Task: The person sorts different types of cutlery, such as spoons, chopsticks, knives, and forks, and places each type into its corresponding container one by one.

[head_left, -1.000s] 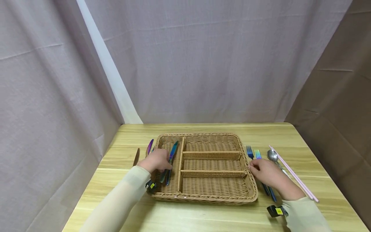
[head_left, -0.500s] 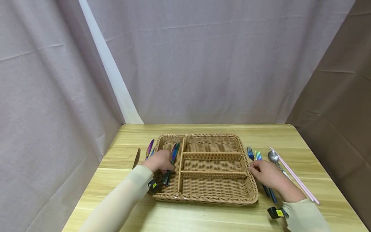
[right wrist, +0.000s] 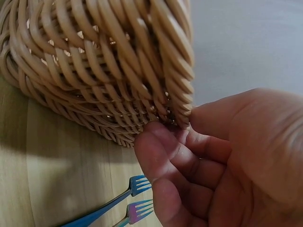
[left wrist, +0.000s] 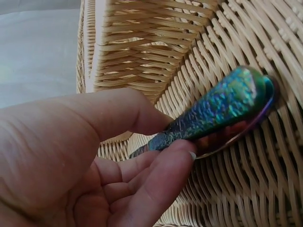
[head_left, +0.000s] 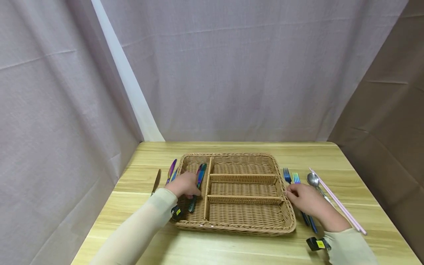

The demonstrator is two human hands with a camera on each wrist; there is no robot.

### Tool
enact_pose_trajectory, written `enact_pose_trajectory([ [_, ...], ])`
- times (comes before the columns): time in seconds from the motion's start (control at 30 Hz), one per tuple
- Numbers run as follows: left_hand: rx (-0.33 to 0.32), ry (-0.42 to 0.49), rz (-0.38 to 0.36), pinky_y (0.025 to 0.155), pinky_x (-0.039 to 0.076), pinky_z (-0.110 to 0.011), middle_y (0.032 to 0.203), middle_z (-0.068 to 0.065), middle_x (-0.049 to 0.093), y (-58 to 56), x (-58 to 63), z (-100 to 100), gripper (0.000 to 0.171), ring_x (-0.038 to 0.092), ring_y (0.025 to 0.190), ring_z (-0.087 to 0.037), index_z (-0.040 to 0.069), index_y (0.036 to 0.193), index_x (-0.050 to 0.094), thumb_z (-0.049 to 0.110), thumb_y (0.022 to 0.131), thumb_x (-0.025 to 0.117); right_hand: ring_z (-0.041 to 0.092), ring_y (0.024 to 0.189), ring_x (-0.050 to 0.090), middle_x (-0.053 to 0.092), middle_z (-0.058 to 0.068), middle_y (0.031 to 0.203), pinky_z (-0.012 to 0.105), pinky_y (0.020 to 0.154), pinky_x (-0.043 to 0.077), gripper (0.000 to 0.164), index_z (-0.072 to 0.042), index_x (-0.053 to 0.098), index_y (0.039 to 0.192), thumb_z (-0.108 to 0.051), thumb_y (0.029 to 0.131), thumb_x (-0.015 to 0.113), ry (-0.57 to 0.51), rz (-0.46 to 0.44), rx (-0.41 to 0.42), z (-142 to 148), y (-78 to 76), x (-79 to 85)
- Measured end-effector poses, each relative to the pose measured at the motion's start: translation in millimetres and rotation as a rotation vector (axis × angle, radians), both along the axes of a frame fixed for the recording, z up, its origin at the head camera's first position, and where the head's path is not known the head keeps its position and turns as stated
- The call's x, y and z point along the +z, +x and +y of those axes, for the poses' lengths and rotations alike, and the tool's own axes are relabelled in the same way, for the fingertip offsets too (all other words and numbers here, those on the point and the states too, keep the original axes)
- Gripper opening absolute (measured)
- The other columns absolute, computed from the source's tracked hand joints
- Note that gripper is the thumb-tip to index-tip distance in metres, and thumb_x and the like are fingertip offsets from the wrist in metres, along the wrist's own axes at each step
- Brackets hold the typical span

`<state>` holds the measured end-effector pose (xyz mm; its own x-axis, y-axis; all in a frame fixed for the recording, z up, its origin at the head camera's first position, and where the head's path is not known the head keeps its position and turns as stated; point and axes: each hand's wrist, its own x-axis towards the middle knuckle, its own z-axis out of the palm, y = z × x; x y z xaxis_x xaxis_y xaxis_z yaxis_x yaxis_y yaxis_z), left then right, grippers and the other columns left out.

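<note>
"Where was the knife [left wrist: 215,101]?"

"Inside the wicker basket [head_left: 238,227], in the long compartment on its left side."

"Which way did it point?"

"Its long axis ran roughly along the basket's long divider, slightly canted. The textured handle end faced the basket's near side; the other end faced its far side, leaning a little right."

"And the grip?"

"The left hand [head_left: 183,184] pinched it between thumb and fingertips, parted only by the handle's thickness."

"Was it alone in there?"

"No, a second piece of cutlery [left wrist: 232,131] lay beneath it, nearly parallel. I couldn't tell whether the two touched."

"What else was hidden?"

"The knife's middle, behind the fingers. The left wrist view lost nearly all the blade there too."

"The right hand [head_left: 306,198]?"

"It pinched the basket's right rim, thumb against the braid, fingers bent against the outer wall."

"And around the basket?"

"To its right, a blue fork [right wrist: 94,213] and a rainbow fork [right wrist: 134,213], partly covered by that hand in the head view, then a spoon [head_left: 312,179] and pink chopsticks [head_left: 338,201]. To its left, a purple knife [head_left: 171,168] and a brown knife [head_left: 157,181], their near ends hidden."
</note>
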<state>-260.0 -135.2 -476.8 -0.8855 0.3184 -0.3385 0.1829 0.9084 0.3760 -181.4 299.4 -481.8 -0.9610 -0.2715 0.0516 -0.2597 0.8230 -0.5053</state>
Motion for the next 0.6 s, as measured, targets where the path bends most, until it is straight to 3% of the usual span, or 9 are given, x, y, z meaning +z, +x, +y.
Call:
enact_pose_trajectory([
  [0.2,-0.025,-0.017,0.006,0.069,0.059,-0.032,0.056,-0.004,0.069,-0.1,0.3,0.5,0.051,0.072,0.056,-0.021,0.017,0.054,0.053,0.013,0.094,0.085,0.015,0.065,0.045,0.048,-0.003,0.072,0.035,0.060,0.039,0.031,-0.016,0.060,0.080,-0.014,0.110,0.063,0.011,0.024,-0.004,-1.2,0.3,-0.1],
  [0.6,-0.011,-0.011,-0.015,0.065,0.060,-0.030,0.053,-0.003,0.065,-0.8,0.5,1.4,0.057,0.074,0.056,-0.021,0.018,0.053,0.046,0.012,0.094,0.086,0.015,0.065,0.045,0.048,-0.003,0.073,0.035,0.060,0.040,0.030,-0.016,0.061,0.081,-0.013,0.110,0.063,0.006,0.020,-0.009,-1.3,0.1,-0.4],
])
